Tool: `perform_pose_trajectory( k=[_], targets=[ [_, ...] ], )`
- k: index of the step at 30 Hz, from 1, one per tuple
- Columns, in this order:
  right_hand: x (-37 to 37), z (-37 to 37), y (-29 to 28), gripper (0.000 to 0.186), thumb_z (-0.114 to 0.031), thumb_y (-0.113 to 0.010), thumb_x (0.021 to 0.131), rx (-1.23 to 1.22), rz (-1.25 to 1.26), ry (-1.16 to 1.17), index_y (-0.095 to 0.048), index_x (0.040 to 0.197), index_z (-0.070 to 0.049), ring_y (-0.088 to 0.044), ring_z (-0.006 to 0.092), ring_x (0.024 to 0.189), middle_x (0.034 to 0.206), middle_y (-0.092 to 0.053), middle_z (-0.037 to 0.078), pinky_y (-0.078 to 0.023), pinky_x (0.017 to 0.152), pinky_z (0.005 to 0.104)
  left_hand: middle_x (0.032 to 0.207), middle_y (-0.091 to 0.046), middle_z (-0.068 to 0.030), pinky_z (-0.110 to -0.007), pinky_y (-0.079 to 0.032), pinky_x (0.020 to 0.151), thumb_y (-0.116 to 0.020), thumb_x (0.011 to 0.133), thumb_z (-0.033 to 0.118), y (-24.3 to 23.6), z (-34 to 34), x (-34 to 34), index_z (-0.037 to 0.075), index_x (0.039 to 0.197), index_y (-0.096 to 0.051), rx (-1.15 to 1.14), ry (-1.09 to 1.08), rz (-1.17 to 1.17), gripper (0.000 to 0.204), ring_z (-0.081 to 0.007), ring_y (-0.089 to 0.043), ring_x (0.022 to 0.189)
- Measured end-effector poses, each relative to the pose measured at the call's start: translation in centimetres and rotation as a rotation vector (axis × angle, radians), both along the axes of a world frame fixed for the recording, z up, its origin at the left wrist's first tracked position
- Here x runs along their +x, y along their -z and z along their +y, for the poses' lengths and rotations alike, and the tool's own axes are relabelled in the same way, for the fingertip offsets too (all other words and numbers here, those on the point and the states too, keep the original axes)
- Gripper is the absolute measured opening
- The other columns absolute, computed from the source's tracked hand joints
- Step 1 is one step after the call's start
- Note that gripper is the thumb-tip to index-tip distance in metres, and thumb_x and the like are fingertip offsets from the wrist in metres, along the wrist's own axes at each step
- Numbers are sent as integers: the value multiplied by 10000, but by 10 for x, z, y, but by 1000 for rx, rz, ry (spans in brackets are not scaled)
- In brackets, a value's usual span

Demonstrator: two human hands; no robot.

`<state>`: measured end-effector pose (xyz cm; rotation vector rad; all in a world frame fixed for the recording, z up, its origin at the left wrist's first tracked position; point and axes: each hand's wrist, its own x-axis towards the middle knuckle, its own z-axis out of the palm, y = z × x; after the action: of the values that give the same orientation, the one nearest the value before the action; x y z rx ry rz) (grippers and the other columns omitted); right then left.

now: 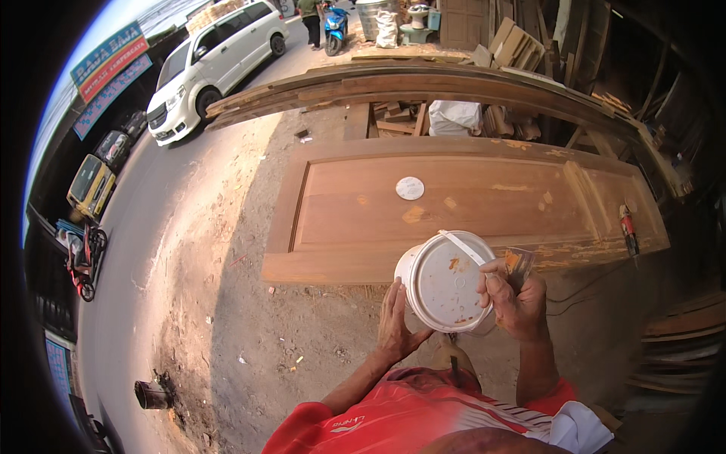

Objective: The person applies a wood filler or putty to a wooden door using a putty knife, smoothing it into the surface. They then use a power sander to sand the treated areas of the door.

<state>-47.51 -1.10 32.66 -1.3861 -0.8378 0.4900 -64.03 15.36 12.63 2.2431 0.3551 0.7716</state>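
Observation:
A white plastic bucket [446, 291] with its lid on, smeared with orange-brown putty, is held up in front of my body. My left hand [395, 325] grips its left side, thumb under and fingers along the wall. At the lid's right edge, my right hand [518, 303] pinches a flat putty scraper [519, 262] with orange-brown filler on its blade. Those fingertips are by the rim and the bucket's white handle strap [461, 247]. Behind the bucket lies a wooden door panel [355, 170], patched in places with filler.
On the panel rest a round white disc [410, 188] and a red-handled tool [628, 229]. Long boards [423, 85] stretch across behind it. A white van [215, 60] is on the road at left. A dark can [153, 394] sits on the ground lower left.

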Motion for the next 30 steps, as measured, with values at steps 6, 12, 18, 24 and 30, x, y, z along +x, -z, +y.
perform_pose_trajectory(
  k=[6, 12, 18, 24, 30],
  targets=[
    [57, 7, 6, 243, -139, -637, 1029, -55, 30, -165, -642, 1120, 85, -617, 104, 711, 831, -662, 73, -512, 650, 279, 1604, -289, -292, -595, -292, 1220, -955, 645, 523, -32, -20, 47, 32, 1606, -117, -154, -2, 100, 1367, -497, -301, 1483],
    [108, 37, 2, 222, -142, -633, 1029, -124, -86, -136, -669, 1069, 74, -623, 95, 722, 830, -679, 74, -503, 674, 269, 1588, -351, -279, -507, -365, 1195, -913, 746, 406, -24, -25, 110, 5, 1597, -195, -192, 41, -41, 1183, -454, -383, 1459],
    [154, 66, 0, 214, -142, -609, 1036, -134, -256, 34, -689, 1004, 54, -581, 73, 650, 831, -685, 57, -464, 618, 247, 1565, -417, -246, -470, -398, 1178, -884, 799, 286, -25, 0, 184, 21, 1581, -266, -271, 29, -108, 1030, -416, -418, 1450],
    [185, 91, 21, 197, -134, -607, 1037, -128, -165, 238, -703, 1028, 38, -525, 25, 598, 843, -691, 48, -393, 546, 198, 1528, -429, -280, -470, -399, 1175, -808, 833, 144, -35, 51, 225, -1, 1579, -269, -231, 108, -129, 932, -441, -440, 1421],
    [232, 100, 77, 252, -114, -618, 1031, -267, -309, 548, -686, 1184, 74, -602, 87, 746, 870, -675, 34, -484, 703, 230, 1579, -325, -320, -546, -346, 1191, -755, 852, 220, -22, 84, 233, -7, 1578, -276, -200, 207, -136, 898, -518, -349, 1452]
  ],
)
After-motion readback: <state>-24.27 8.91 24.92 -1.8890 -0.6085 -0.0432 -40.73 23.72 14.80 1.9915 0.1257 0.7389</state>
